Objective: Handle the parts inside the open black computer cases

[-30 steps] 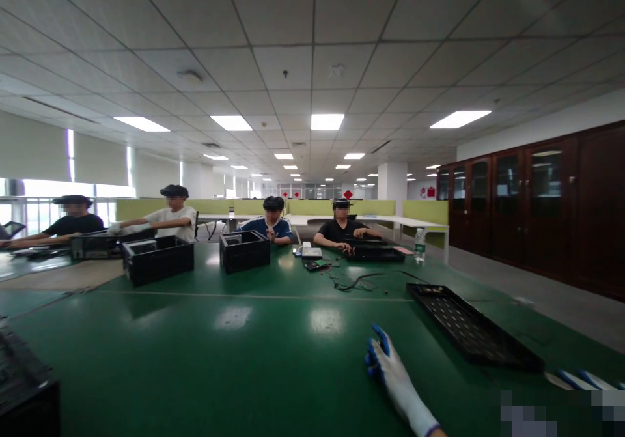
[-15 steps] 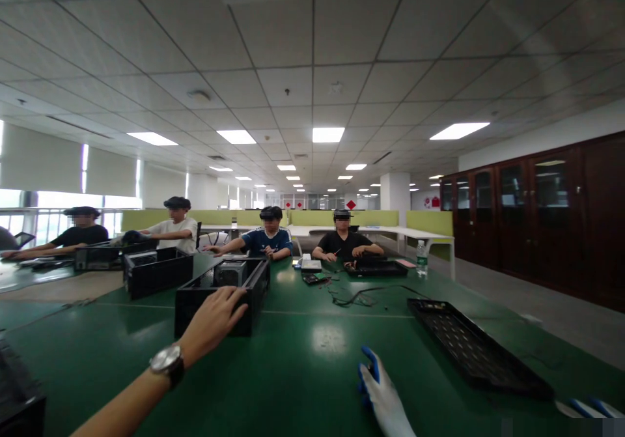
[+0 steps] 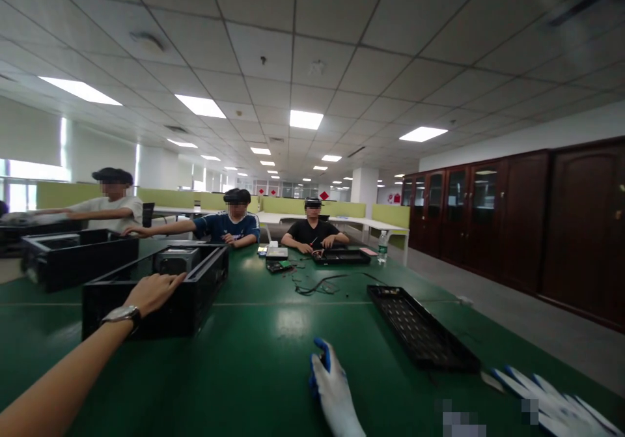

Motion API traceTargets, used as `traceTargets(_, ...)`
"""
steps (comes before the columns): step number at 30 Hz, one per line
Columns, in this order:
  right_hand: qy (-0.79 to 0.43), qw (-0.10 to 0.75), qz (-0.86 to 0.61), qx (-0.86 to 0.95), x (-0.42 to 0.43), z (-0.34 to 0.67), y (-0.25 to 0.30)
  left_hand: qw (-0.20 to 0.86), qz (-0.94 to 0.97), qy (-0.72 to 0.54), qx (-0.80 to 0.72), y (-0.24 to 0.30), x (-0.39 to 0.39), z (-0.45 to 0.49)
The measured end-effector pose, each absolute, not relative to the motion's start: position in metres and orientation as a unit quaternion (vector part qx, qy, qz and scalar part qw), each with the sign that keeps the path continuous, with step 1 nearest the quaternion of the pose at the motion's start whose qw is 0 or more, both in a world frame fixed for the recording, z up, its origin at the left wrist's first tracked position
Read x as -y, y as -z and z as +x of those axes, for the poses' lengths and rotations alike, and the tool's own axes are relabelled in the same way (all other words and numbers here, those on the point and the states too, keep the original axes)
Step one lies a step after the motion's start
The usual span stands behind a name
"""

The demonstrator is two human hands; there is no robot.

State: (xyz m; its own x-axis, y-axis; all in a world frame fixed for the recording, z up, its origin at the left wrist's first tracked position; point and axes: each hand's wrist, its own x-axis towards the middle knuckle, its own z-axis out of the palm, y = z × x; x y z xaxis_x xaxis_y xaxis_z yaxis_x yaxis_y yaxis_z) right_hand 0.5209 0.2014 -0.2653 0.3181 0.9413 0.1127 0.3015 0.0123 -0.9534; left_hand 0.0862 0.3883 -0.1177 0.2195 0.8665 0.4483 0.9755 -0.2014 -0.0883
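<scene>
While the black case [image 3: 156, 290] sits on the green table [image 3: 263, 359] at the left, the bare left hand [image 3: 153, 292], a watch [image 3: 122, 313] on its wrist, lies flat on the case's near top edge with fingers extended. The gloved right hand [image 3: 329, 385] rests open on the table near the middle. A black panel [image 3: 420, 326] lies to the right, gloves [image 3: 541, 401] beyond it. Other people sit at the far end.

right hand [image 3: 333, 391]: wrist cut off by bottom edge | gloves [image 3: 547, 401]: partly blurred out, cut at corner
</scene>
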Motion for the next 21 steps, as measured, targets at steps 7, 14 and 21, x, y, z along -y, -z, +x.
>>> traceTargets(7,-0.291,0.521,-0.626,0.502,-0.204,0.521,0.261,0.236,-0.779,0.048,0.579,0.115,-0.265,0.121)
traceTargets(14,-0.282,0.521,-0.634,0.497,-0.161,0.507,0.242,0.023,-0.890,0.032,0.455,0.091,-0.012,0.130)
traceTargets(21,-0.279,0.447,-0.652,0.545,-0.069,0.497,0.238,0.027,-0.912,-0.021,0.409,0.032,0.026,0.136)
